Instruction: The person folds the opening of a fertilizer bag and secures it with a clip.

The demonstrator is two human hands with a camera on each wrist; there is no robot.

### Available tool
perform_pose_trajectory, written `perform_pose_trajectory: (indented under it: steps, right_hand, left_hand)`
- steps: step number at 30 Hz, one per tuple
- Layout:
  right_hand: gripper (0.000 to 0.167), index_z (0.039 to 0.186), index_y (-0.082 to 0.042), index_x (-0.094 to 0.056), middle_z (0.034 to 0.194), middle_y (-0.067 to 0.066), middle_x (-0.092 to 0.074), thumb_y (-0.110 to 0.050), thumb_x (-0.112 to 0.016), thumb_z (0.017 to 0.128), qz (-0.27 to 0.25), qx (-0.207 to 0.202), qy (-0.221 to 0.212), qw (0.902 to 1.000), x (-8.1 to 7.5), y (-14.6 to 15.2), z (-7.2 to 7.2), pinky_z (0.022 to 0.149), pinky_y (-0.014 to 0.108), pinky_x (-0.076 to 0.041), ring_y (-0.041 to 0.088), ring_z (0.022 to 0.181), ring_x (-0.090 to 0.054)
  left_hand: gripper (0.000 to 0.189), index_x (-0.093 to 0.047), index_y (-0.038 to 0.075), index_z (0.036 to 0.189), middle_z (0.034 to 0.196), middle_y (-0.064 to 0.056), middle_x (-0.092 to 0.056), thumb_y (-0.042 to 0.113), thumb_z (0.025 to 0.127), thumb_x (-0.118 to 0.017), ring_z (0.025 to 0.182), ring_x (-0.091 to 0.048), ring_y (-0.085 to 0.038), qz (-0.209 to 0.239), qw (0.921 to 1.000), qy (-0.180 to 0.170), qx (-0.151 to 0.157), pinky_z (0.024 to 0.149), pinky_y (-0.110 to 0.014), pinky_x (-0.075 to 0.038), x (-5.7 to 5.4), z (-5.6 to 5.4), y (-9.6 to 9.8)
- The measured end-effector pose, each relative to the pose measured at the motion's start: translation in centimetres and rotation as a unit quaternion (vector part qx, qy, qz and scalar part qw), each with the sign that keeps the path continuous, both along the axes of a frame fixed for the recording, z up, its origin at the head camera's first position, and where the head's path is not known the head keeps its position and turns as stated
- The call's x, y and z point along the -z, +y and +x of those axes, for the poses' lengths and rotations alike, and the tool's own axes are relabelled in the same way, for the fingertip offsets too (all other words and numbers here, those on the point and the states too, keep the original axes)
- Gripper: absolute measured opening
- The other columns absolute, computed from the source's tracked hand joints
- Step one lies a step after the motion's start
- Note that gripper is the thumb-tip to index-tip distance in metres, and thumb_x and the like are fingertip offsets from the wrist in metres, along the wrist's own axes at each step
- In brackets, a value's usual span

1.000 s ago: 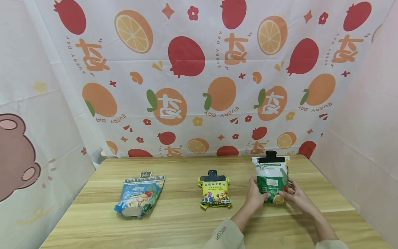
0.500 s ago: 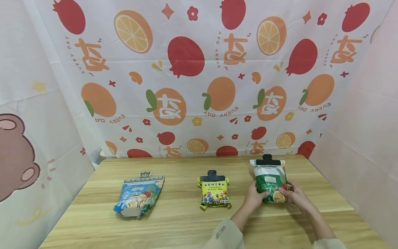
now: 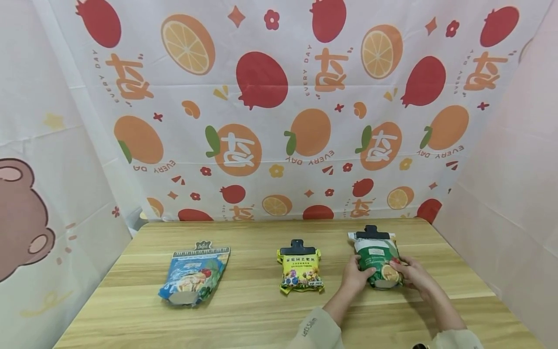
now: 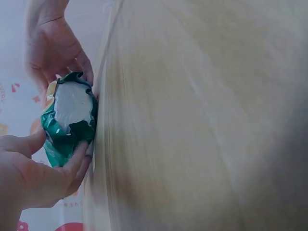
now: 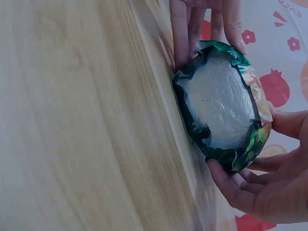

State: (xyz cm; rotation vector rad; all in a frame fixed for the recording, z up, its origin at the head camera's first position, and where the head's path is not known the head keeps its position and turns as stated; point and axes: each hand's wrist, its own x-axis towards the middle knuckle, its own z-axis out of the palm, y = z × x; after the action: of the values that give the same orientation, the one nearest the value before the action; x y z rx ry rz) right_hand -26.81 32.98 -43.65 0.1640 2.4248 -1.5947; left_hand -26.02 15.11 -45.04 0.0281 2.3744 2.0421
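Observation:
Both hands grip a green and white plastic bag (image 3: 378,261) at the right of the wooden table, one at each side. A black clip (image 3: 372,233) closes the bag's top, which leans back from the person. My left hand (image 3: 355,277) has its thumb on the front of the bag's left lower side. On the other side, my right hand (image 3: 413,275) pinches the lower right corner, thumb in front and fingers behind. In the right wrist view, the bag's pale underside (image 5: 219,98) faces the camera between the fingertips of both hands.
A small yellow bag (image 3: 302,271) with a black clip (image 3: 298,249) lies mid-table. Farther left is a blue bag (image 3: 193,278) with a crown-topped clip (image 3: 202,248). A fruit-print cloth (image 3: 279,116) hangs behind the table (image 3: 244,320).
The green and white bag has tipped back, so its clipped top sits lower and slightly farther left. Both hands have kept their hold on it. The other two bags have stayed put.

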Motion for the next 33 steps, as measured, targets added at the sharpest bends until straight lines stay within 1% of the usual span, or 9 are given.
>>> perform_pose_trajectory:
  steps: [5, 9, 12, 15, 18, 20, 23, 29, 33]
  right_hand:
    - [0.077, 0.139, 0.015, -0.012, 0.13, 0.035, -0.03, -0.037, -0.048, 0.095, -0.002, -0.006, -0.009, 0.9999, -0.1, 0.0, 0.0, 0.087, 0.053, -0.039, 0.038, 0.11, -0.039]
    - [0.082, 0.139, 0.014, -0.014, 0.13, 0.034, -0.029, -0.043, -0.049, 0.092, -0.011, -0.011, -0.011, 0.9998, 0.5, 0.3, -0.3, 0.087, 0.053, -0.039, 0.04, 0.113, -0.037]
    - [0.088, 0.14, 0.012, -0.016, 0.13, 0.032, -0.032, -0.049, -0.054, 0.088, -0.023, 0.0, -0.012, 0.9997, 1.8, 0.9, -1.3, 0.084, 0.049, -0.043, 0.037, 0.111, -0.041]
    - [0.09, 0.141, 0.007, -0.021, 0.129, 0.029, -0.035, -0.053, -0.057, 0.084, -0.02, 0.02, -0.012, 0.9995, 4.0, 2.0, -2.8, 0.08, 0.043, -0.046, 0.033, 0.107, -0.045]
    - [0.09, 0.141, 0.006, -0.021, 0.128, 0.027, -0.037, -0.057, -0.053, 0.085, 0.0, 0.022, -0.007, 0.9997, 5.9, 3.2, -4.0, 0.077, 0.04, -0.047, 0.031, 0.104, -0.046]
    - [0.091, 0.141, 0.006, -0.022, 0.128, 0.027, -0.037, -0.059, -0.053, 0.084, 0.007, 0.026, -0.005, 0.9996, 6.4, 3.7, -4.4, 0.076, 0.039, -0.048, 0.03, 0.102, -0.046]
    - [0.089, 0.141, 0.006, -0.022, 0.128, 0.027, -0.037, -0.056, -0.054, 0.085, -0.003, 0.024, -0.006, 0.9997, 5.8, 3.8, -4.1, 0.075, 0.039, -0.048, 0.029, 0.101, -0.047]
    - [0.09, 0.141, 0.009, -0.02, 0.124, 0.028, -0.037, -0.05, -0.059, 0.084, -0.032, 0.018, -0.01, 0.9993, 3.1, 3.2, -2.3, 0.072, 0.037, -0.048, 0.027, 0.095, -0.047]
    - [0.089, 0.141, 0.007, -0.021, 0.124, 0.026, -0.039, -0.048, -0.061, 0.084, -0.038, 0.037, -0.016, 0.9985, 2.7, 3.1, -1.9, 0.071, 0.035, -0.048, 0.026, 0.093, -0.046]
  left_hand:
    - [0.042, -0.056, -0.004, 0.115, 0.11, -0.021, -0.058, 0.004, 0.078, -0.072, 0.105, -0.053, -0.033, 0.005, 1.0, 0.006, 0.002, 0.087, -0.04, -0.045, 0.1, 0.0, 0.2]
    - [0.043, -0.056, -0.004, 0.118, 0.115, -0.02, -0.056, 0.003, 0.079, -0.071, 0.105, -0.052, -0.031, 0.028, 0.9995, -0.012, 0.008, 0.081, -0.036, -0.048, 0.2, 0.0, 0.1]
    - [0.043, -0.056, -0.004, 0.119, 0.115, -0.019, -0.055, 0.002, 0.079, -0.071, 0.103, -0.053, -0.028, 0.039, 0.9991, -0.019, 0.005, 0.074, -0.031, -0.051, 0.1, 0.1, 0.1]
    - [0.043, -0.056, -0.005, 0.119, 0.114, -0.02, -0.056, 0.0, 0.078, -0.071, 0.097, -0.055, -0.026, 0.055, 0.9983, -0.019, -0.001, 0.067, -0.03, -0.053, 0.0, 0.1, 0.3]
    - [0.043, -0.055, -0.006, 0.118, 0.112, -0.021, -0.056, -0.002, 0.078, -0.07, 0.088, -0.058, -0.024, 0.063, 0.9978, -0.018, -0.003, 0.06, -0.028, -0.053, 0.1, 0.1, 0.6]
    - [0.043, -0.055, -0.007, 0.118, 0.112, -0.021, -0.056, -0.003, 0.077, -0.07, 0.086, -0.058, -0.023, 0.072, 0.9972, -0.02, -0.004, 0.058, -0.028, -0.053, 0.1, 0.1, 0.9]
    - [0.044, -0.055, -0.007, 0.118, 0.113, -0.022, -0.055, -0.004, 0.077, -0.07, 0.087, -0.058, -0.024, 0.078, 0.9967, -0.022, -0.005, 0.059, -0.029, -0.054, 0.0, 0.1, 1.2]
    - [0.044, -0.055, -0.007, 0.12, 0.115, -0.021, -0.053, -0.004, 0.078, -0.07, 0.088, -0.057, -0.024, 0.084, 0.996, -0.03, 0.003, 0.059, -0.03, -0.054, -0.1, 0.3, 1.8]
    - [0.044, -0.055, -0.007, 0.119, 0.112, -0.02, -0.054, -0.005, 0.077, -0.07, 0.084, -0.057, -0.022, 0.093, 0.9952, -0.032, 0.0, 0.059, -0.03, -0.054, 0.0, 0.5, 2.1]
